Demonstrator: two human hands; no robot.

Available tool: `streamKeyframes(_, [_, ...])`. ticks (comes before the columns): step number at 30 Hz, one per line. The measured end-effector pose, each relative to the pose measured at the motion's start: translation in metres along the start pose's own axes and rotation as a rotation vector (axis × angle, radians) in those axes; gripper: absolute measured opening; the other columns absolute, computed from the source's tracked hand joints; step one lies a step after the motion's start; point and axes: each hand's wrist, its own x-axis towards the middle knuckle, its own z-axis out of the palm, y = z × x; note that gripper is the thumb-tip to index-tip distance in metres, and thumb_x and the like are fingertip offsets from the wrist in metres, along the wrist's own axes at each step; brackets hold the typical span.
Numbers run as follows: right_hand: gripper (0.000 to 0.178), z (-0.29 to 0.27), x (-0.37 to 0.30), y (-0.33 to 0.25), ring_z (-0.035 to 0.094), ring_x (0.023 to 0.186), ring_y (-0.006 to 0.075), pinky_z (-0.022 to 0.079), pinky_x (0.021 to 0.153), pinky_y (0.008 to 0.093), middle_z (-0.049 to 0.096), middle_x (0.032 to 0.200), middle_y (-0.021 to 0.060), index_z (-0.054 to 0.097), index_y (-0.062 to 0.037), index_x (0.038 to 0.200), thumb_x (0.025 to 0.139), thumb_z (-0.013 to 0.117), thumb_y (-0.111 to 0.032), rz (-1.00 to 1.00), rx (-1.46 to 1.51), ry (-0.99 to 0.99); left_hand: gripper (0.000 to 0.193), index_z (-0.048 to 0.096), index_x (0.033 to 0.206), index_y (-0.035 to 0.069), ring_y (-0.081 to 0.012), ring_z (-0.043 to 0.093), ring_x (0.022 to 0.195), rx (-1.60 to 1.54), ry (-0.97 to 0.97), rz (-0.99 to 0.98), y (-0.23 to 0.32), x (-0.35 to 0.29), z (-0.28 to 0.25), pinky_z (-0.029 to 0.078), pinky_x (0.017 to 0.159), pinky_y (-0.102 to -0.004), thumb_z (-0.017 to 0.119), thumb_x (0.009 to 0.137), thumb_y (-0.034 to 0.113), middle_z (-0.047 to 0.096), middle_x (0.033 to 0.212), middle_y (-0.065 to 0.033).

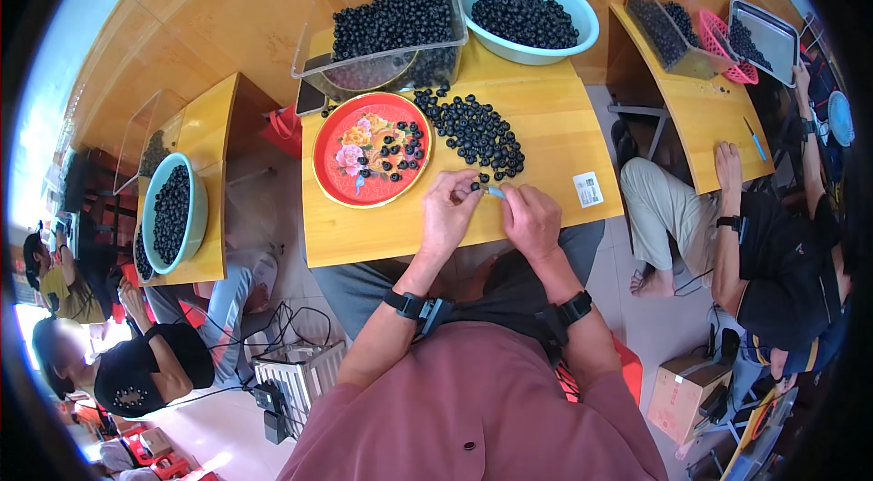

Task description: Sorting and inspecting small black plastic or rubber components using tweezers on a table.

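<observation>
Over the near part of the yellow table [364, 235], my left hand [447, 210] pinches one dark, round, berry-like fruit [475, 185] between its fingertips. My right hand [531, 219] is closed around a small tool with a light-blue handle [496, 193], held against or close to that fruit; its tip is hidden. Just beyond my fingers lies a loose pile of the same dark fruits [482, 134]. To the left of the pile, a round red tray [332, 185] with a flower print and gold rim carries several more.
At the table's back stand a clear plastic bin [373, 67] and a light-blue basin [587, 26], both holding dark fruits. A phone [310, 99] lies by the bin, a white label [587, 190] on the right. People sit at side tables [700, 117] left and right.
</observation>
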Motion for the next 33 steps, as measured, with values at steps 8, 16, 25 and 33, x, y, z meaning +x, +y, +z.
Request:
streamKeyframes(8, [0.013, -0.001, 0.002, -0.002, 0.063, 0.067, 0.0260, 0.050, 0.059, 0.0411, 0.057, 0.073, 0.0056, 0.070, -0.0094, 0.099, 0.086, 0.073, -0.011, -0.030, -0.018, -0.007, 0.035, 0.075, 0.117, 0.003, -0.0127, 0.064, 0.077, 0.086, -0.027, 0.072, 0.000, 0.000, 0.000, 0.055, 0.070, -0.0282, 0.082, 0.084, -0.006, 0.066, 0.094, -0.0069])
streamKeyframes(16, [0.010, 0.001, 0.000, -0.001, 0.062, 0.065, 0.0247, 0.049, 0.058, 0.0397, 0.056, 0.073, 0.0050, 0.072, -0.0102, 0.098, 0.089, 0.072, -0.012, -0.049, -0.041, -0.002, 0.034, 0.075, 0.115, 0.002, -0.0130, 0.064, 0.077, 0.091, -0.019, 0.025, 0.003, 0.000, 0.001, 0.055, 0.071, -0.0282, 0.081, 0.083, -0.006, 0.066, 0.093, -0.0065])
streamKeyframes(25, [0.010, 0.001, -0.001, -0.002, 0.063, 0.066, 0.0251, 0.050, 0.058, 0.0403, 0.057, 0.073, 0.0056, 0.073, -0.0090, 0.098, 0.090, 0.071, -0.013, -0.026, -0.045, -0.022, 0.028, 0.068, 0.110, -0.001, -0.0082, 0.064, 0.079, -0.077, -0.010, -0.113, -0.003, 0.000, 0.004, 0.056, 0.073, -0.0245, 0.082, 0.086, -0.006, 0.070, 0.093, -0.0048])
streamKeyframes(33, [0.011, 0.003, -0.001, 0.000, 0.065, 0.067, 0.0264, 0.052, 0.059, 0.0412, 0.058, 0.073, 0.0068, 0.073, -0.0076, 0.100, 0.090, 0.069, -0.013, 0.056, -0.082, -0.015, 0.032, 0.065, 0.117, -0.001, -0.0073, 0.066, 0.087, -0.149, -0.045, -0.130, -0.011, -0.001, 0.000, 0.056, 0.081, -0.0239, 0.080, 0.089, -0.007, 0.068, 0.100, -0.0030])
